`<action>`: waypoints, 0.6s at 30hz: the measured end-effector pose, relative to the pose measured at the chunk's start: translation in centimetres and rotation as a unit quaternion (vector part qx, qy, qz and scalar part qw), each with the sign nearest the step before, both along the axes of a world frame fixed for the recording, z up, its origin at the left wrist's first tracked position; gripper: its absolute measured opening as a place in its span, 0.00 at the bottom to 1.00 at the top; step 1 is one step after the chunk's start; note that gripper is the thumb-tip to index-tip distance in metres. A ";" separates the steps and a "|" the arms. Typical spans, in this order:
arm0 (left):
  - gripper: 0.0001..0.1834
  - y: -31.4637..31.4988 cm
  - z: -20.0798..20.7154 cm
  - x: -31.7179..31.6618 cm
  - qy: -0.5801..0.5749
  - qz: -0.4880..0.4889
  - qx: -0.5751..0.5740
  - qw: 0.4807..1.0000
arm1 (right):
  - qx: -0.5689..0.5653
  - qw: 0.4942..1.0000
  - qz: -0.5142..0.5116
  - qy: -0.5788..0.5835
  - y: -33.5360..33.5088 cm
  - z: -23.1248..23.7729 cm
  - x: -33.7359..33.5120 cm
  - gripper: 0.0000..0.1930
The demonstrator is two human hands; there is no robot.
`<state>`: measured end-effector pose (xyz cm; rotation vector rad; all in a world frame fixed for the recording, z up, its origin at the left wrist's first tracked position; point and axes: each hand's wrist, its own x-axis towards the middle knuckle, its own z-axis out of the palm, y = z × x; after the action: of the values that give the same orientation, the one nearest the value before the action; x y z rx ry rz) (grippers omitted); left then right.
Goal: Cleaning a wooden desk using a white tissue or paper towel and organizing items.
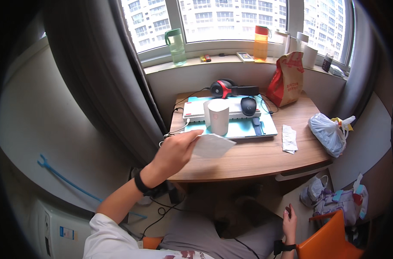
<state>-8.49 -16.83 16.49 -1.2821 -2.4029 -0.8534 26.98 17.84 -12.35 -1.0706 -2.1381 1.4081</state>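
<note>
My left hand (175,152) is raised over the desk's front left part, its fingers closed on the edge of a thin white sheet of paper (213,146), which spreads out to the right. Just beyond it, a white cylinder (219,118) with a small red mark stands upright on a light-blue board (267,128); I cannot tell whether it is a cup or a roll. Low on the right, beside my leg, my right hand (289,221) holds nothing, fingers stretched and thumb apart. Each wrist wears a black band.
Behind the cylinder lie a white keyboard (194,111), a black mouse (248,106) and headphones (224,88). Farther right are a paper bag (288,80), a crumpled tissue (289,139) and a tied plastic bag (328,134). Bottles, including an orange one (260,44), line the windowsill. An orange chair (330,237) stands right.
</note>
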 end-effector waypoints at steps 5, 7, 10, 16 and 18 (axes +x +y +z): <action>0.15 -8.2 -4.8 0.5 0.197 -0.016 -0.166 0.966 | 0.014 0.999 0.048 0.017 -0.3 -0.2 -2.8 0.28; 0.15 -9.1 -6.9 1.7 0.140 -0.032 -0.181 0.973 | 0.041 0.997 0.065 -0.010 -0.7 -0.3 -3.9 0.28; 0.16 -9.4 -7.6 2.6 0.116 -0.033 -0.164 0.979 | 0.031 0.994 0.099 -0.030 -1.5 0.9 -5.0 0.28; 0.12 -8.9 -2.1 0.0 -0.163 0.155 0.003 0.974 | 0.068 0.991 0.108 -0.049 -1.5 -1.2 -4.8 0.27; 0.14 -9.0 -0.1 -1.4 -0.090 0.162 0.067 0.980 | 0.067 0.991 0.110 -0.044 -1.5 -1.4 -4.8 0.27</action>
<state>-9.86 -25.81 16.43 -0.7623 -2.5440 -1.0452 22.22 16.33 -13.75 -0.8850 -2.4392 1.3067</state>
